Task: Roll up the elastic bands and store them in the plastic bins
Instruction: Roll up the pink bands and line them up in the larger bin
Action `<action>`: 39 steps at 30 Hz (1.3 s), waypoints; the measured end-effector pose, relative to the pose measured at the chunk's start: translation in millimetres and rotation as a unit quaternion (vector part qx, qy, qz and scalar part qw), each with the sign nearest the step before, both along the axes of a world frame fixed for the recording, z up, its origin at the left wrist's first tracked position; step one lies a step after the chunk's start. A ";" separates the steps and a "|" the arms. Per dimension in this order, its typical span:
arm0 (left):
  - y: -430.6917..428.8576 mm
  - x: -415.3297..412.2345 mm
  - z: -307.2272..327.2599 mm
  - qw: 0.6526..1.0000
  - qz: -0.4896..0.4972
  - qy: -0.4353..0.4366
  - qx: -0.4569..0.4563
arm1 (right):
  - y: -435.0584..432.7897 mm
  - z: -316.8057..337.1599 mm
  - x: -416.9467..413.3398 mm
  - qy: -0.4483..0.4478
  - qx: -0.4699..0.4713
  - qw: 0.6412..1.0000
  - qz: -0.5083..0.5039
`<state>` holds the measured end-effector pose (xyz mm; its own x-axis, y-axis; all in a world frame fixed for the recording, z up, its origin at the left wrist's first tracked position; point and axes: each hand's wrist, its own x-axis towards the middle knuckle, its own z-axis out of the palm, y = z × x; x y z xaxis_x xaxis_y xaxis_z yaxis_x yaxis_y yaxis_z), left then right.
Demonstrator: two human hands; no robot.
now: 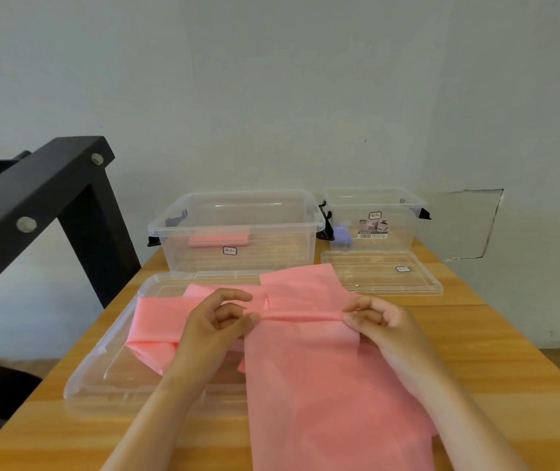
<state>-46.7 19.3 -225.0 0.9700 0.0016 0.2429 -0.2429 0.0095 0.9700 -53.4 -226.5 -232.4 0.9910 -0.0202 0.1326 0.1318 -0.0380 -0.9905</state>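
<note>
— Grip first: both hands are clamped on the pink band (322,385); the left hand (217,321) pinches one end of a thin roll (299,316) between thumb and fingers, and the right hand (377,317) pinches the other end; the rest of the band lies flat on the desk (509,385), running toward the person.

— So what could spoil it?

— The roll is only a turn or so thick and is held just at its ends; the middle may slacken and spring open, since the stuff looks stretchy; if one hand turns faster than the other, I'd expect a cone rather than a neat cylinder.

— And the pink mess on the left?

— More pink material lies folded over itself on the big lid (108,362) and beyond the roll; I cannot tell whether it is the same band or a second one; it could get caught in the roll, or tug the smooth lid about.

— The bins?

— Both are open at the far side of the desk; the large bin (237,229) holds a pink roll (219,240); the small bin (373,212) holds something purple (341,236); the small lid (380,273) lies in front of it; a loose roll could uncoil on the way there.
</note>
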 end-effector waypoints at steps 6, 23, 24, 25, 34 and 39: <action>3.8 1.4 0.2 1.000 0.006 0.009 0.013 | -0.7 -1.6 1.6 -0.015 -0.022 1.000 -0.003; 2.2 3.1 2.3 0.990 -0.053 0.059 -0.120 | -0.5 3.5 1.6 0.006 0.089 0.996 -0.001; 1.9 3.1 1.9 0.991 -0.040 0.059 -0.114 | -0.8 3.3 1.0 0.001 0.080 0.997 0.000; 1.3 2.3 1.7 0.993 -0.031 0.054 -0.097 | -0.8 3.2 0.1 -0.004 0.070 0.998 -0.003; 1.2 -0.2 2.8 1.000 0.000 0.018 0.019 | -2.2 -1.2 2.6 -0.014 0.007 1.000 -0.026; -1.4 -3.3 2.5 0.999 -0.012 0.020 0.027 | -1.3 -2.2 2.1 -0.021 0.002 1.000 -0.013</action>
<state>-50.0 17.8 -222.6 0.9787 -0.0329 0.2028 -0.2040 -0.0376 0.9782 -51.3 -227.8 -234.6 0.9838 -0.0459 0.1732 0.1715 -0.0380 -0.9844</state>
